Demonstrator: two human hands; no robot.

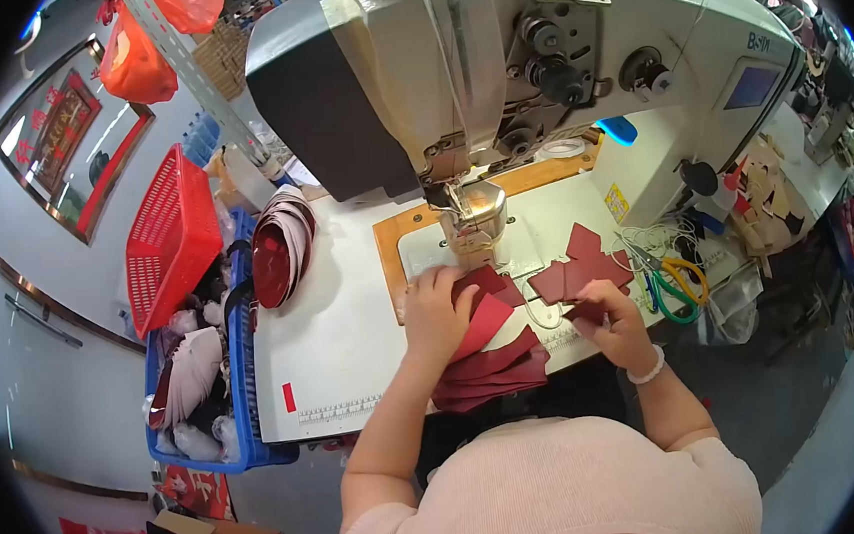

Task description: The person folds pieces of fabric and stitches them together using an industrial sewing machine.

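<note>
My left hand (436, 316) rests on the white sewing table left of the presser foot, fingers stretched out and thumb touching a dark red piece (481, 281) that lies at the sewing head (475, 213). Below the thumb is a brighter red strip (482, 325), and nearer me a fanned stack of dark red pieces (500, 370) overhangs the table edge. My right hand (617, 330) is closed, thumb and fingers pinching a small dark red piece (581, 313). Just beyond it lie more cut dark red pieces (576, 277), overlapping one another.
Green- and yellow-handled scissors (684, 287) and tangled white thread (654, 241) lie right of my right hand. A roll of curved dark red pieces (283, 246) stands at left. Beside the table are a blue crate (245, 382) and a tilted red basket (174, 242).
</note>
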